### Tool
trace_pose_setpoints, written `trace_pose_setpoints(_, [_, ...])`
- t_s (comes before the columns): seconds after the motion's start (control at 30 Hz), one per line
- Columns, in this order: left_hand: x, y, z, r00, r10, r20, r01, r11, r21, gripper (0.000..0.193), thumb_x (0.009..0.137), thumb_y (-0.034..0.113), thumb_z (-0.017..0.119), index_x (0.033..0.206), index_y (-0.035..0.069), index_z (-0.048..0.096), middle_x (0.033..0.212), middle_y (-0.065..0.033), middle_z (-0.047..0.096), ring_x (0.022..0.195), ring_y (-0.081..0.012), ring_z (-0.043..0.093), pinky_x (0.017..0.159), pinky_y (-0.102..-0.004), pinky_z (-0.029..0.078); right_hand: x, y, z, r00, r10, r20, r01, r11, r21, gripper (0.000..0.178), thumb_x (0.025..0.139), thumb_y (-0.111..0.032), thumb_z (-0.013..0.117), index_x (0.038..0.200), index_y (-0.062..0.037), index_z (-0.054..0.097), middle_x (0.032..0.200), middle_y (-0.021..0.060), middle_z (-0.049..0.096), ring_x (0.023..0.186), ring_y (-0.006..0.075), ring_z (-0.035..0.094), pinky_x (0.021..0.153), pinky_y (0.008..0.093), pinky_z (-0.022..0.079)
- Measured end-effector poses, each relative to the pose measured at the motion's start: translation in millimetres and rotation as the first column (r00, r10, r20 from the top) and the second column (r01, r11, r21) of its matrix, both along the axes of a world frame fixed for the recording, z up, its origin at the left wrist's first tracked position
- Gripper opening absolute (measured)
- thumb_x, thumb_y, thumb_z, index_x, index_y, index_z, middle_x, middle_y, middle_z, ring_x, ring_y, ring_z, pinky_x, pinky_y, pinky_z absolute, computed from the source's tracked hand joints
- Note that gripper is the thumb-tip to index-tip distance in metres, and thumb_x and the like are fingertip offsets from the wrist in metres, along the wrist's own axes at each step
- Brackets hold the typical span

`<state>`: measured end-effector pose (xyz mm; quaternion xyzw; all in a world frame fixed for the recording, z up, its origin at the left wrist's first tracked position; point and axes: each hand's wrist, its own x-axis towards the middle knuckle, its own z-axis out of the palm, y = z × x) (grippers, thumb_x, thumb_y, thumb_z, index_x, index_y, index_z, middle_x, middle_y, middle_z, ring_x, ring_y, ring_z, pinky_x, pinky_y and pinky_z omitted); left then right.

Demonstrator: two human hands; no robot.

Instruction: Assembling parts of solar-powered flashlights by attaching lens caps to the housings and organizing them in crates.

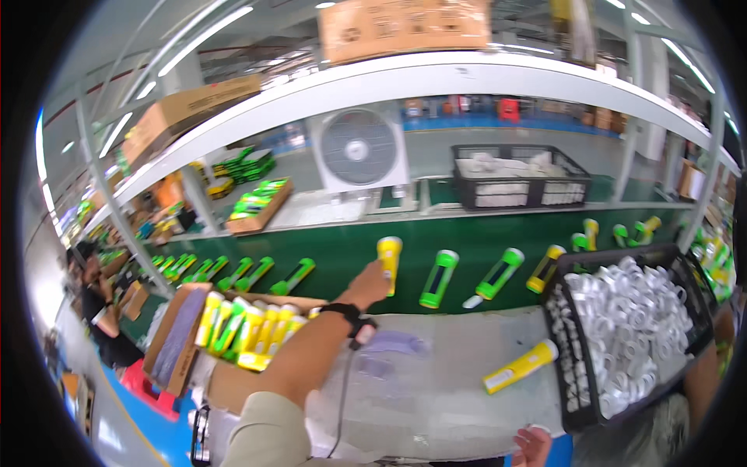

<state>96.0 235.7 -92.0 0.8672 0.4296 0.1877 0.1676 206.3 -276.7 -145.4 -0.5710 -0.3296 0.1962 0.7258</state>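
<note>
Yellow flashlight (389,261): upright on the green conveyor belt (342,253), at its near edge; left hand (366,286) reaches over the desk (436,373), fingers closed on the barrel's lower part

Belt: green and yellow flashlights already laid along it on both sides of the held one

Cardboard box (175,335), left: row of yellow and green flashlights (249,331) not yet taken out

Second yellow flashlight (520,367): lying on the desk just beside the black crate (572,389) of white ring parts

Right hand (533,445): at lower edge, only partly seen; cannot tell whether its fingers are clenched or loose

Black wrist strap (346,311) with cord on left forearm
</note>
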Motion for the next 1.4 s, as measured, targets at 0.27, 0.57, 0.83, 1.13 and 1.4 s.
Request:
trace_pose_setpoints(0.27, [9.7, 7.0, 13.2, 0.921, -0.209, -0.327, 0.239, 0.97, 0.051, 0.028, 0.074, 0.012, 0.051, 0.098, 0.009, 0.065, 0.105, -0.0171, 0.062, 0.101, -0.0346, 0.057, 0.087, -0.0407, 0.046, -29.8, -57.4, -11.8, 0.959, -0.283, 0.014, 0.276, 0.919, -0.281, 0.036, 0.091, -0.021, 0.051, 0.12, -0.0013, 0.046, 0.114, 0.0107, 0.052, 0.103, 0.0211, 0.054, 0.089, 0.032, 0.042])
trace_pose_setpoints(0.57, [67.4, -10.7, 21.5, 0.866, -0.496, -0.07, 0.501, 0.862, 0.083, 0.022, 0.075, 0.009, 0.06, 0.096, 0.005, 0.059, 0.098, -0.0166, 0.057, 0.091, -0.0341, 0.057, 0.078, -0.0407, 0.047, -57.7, -62.2, 21.5, 0.89, -0.445, 0.095, 0.44, 0.788, -0.43, 0.019, 0.086, -0.016, 0.054, 0.097, -0.002, 0.06, 0.088, 0.0116, 0.061, 0.081, 0.0239, 0.058, 0.076, 0.032, 0.045])
trace_pose_setpoints(0.83, [158.3, -89.8, -3.3, 0.778, -0.573, -0.258, 0.617, 0.774, 0.14, 0.04, 0.076, 0.041, 0.066, 0.094, 0.005, 0.065, 0.092, -0.0147, 0.065, 0.089, -0.0317, 0.062, 0.074, -0.0438, 0.049, -75.1, -47.2, 49.4, 0.874, -0.369, 0.317, 0.482, 0.741, -0.467, 0.018, 0.083, -0.015, 0.055, 0.094, -0.0007, 0.061, 0.086, 0.0154, 0.062, 0.079, 0.0304, 0.059, 0.074, 0.0373, 0.047])
trace_pose_setpoints(1.13, [197.8, -70.5, -2.4, 0.801, -0.584, -0.129, 0.589, 0.808, -0.003, 0.023, 0.08, 0.014, 0.052, 0.097, 0.0, 0.053, 0.086, -0.0257, 0.062, 0.084, -0.0428, 0.06, 0.074, -0.0489, 0.049, -84.5, -50.8, 39.8, 0.89, -0.388, 0.24, 0.456, 0.731, -0.508, 0.02, 0.085, -0.017, 0.054, 0.095, -0.0007, 0.061, 0.086, 0.0164, 0.061, 0.078, 0.0311, 0.059, 0.071, 0.0372, 0.047])
trace_pose_setpoints(1.4, [244.3, -99.0, 19.7, 0.909, -0.346, -0.234, 0.32, 0.937, -0.14, 0.07, 0.074, 0.054, 0.061, 0.115, -0.001, 0.048, 0.107, -0.0236, 0.061, 0.101, -0.0373, 0.059, 0.086, -0.0423, 0.046, -51.8, -53.2, 32.1, 0.921, -0.389, 0.007, 0.332, 0.776, -0.536, 0.02, 0.084, -0.016, 0.052, 0.096, -0.001, 0.059, 0.087, 0.0148, 0.059, 0.08, 0.0281, 0.059, 0.072, 0.0353, 0.047])
